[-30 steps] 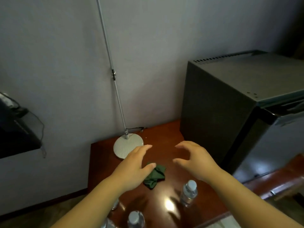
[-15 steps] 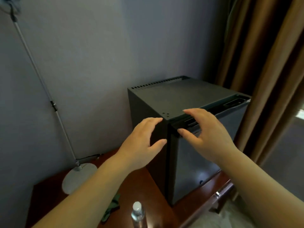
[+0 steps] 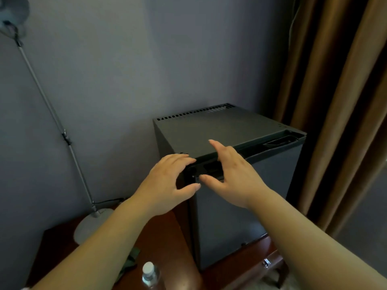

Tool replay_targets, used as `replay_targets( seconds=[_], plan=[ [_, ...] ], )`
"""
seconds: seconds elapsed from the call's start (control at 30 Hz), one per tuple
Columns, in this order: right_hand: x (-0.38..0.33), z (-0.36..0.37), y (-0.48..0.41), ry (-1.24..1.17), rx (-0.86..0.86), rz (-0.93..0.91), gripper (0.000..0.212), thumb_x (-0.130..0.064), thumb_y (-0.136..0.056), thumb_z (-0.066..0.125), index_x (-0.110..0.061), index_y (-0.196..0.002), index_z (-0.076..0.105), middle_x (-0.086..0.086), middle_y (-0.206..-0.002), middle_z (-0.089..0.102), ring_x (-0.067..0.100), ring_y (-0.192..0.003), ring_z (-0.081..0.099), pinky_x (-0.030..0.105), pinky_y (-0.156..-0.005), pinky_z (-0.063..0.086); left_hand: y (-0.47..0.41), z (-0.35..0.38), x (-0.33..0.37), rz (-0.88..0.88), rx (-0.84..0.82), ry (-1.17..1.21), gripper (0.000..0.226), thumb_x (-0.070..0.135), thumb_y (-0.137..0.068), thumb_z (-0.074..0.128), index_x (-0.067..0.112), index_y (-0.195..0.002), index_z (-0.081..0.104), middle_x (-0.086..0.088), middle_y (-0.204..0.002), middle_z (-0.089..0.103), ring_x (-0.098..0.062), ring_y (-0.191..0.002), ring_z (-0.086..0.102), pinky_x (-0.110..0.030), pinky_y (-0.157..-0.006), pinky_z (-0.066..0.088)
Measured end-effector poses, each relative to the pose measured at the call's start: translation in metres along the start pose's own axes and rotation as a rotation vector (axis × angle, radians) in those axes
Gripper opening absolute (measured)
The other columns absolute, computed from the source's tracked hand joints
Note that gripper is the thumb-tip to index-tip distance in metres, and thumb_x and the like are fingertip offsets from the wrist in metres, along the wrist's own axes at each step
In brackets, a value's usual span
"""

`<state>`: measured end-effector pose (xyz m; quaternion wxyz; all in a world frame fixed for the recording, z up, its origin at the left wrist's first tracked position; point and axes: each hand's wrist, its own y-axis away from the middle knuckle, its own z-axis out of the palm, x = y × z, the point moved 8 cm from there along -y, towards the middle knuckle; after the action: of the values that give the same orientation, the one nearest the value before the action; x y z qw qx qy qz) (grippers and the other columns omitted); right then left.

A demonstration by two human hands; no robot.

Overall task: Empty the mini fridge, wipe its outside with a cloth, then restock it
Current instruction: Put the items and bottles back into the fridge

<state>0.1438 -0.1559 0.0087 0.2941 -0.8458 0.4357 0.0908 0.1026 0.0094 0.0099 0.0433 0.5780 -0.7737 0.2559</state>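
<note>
Standing nearest the observer, a capped water bottle (image 3: 149, 274) was upright on the dark wooden table (image 3: 173, 243). A crumpled green cloth (image 3: 131, 261) lay just beside it to the left, partly hidden by the left forearm. Further in, both hands were raised at the top front-left corner of the mini fridge (image 3: 219, 130). The left hand (image 3: 167, 185) was spread, fingers loosely bent over the top edge and thumb below it, gripping nothing; contact with the casing could not be confirmed. The right hand (image 3: 232, 174) was likewise spread and held nothing, forefinger lifted above the top panel, thumb pointing towards the recess along the door's upper edge. The fridge stood on the table's right part, door closed, its back towards the grey wall (image 3: 146, 59). A lamp base (image 3: 92, 225) sat at the table's rear left, and a brown curtain (image 3: 335, 101) hung to the right.
</note>
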Motion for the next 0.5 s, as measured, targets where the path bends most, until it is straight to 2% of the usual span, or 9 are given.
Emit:
replay_targets(
  seconds=[0.13,0.37,0.5],
  plan=[
    [0.007,-0.001,0.001,-0.079,-0.009,0.021,0.086,-0.066,-0.091,0.053,-0.040,-0.156,0.004,-0.010,-0.137,0.041,0.011,-0.124,0.045,0.032,-0.097,0.043,0.009,0.002,0.003,-0.028,-0.005,0.015,0.052,0.056,-0.094,0.057,0.044,-0.143,0.047,0.027,-0.152,0.033,0.005,-0.144,0.019,-0.032,-0.120,0.023],
    [-0.001,-0.009,0.005,-0.090,0.000,0.100,0.079,-0.064,-0.093,0.048,-0.042,-0.156,0.005,-0.007,-0.147,0.041,0.014,-0.128,0.047,0.037,-0.100,0.047,0.021,0.000,0.008,-0.018,-0.057,0.046,0.046,0.052,-0.095,0.058,0.047,-0.140,0.050,0.026,-0.151,0.032,0.004,-0.143,0.020,-0.031,-0.119,0.024],
    [-0.005,-0.023,0.035,-0.024,0.011,0.182,0.077,-0.070,-0.091,0.045,-0.044,-0.155,0.011,-0.008,-0.149,0.041,0.014,-0.134,0.044,0.039,-0.107,0.042,0.030,0.000,0.007,0.035,-0.108,0.054,0.045,0.050,-0.096,0.060,0.047,-0.140,0.050,0.029,-0.148,0.032,0.015,-0.132,0.018,-0.019,-0.107,0.023]
  ],
)
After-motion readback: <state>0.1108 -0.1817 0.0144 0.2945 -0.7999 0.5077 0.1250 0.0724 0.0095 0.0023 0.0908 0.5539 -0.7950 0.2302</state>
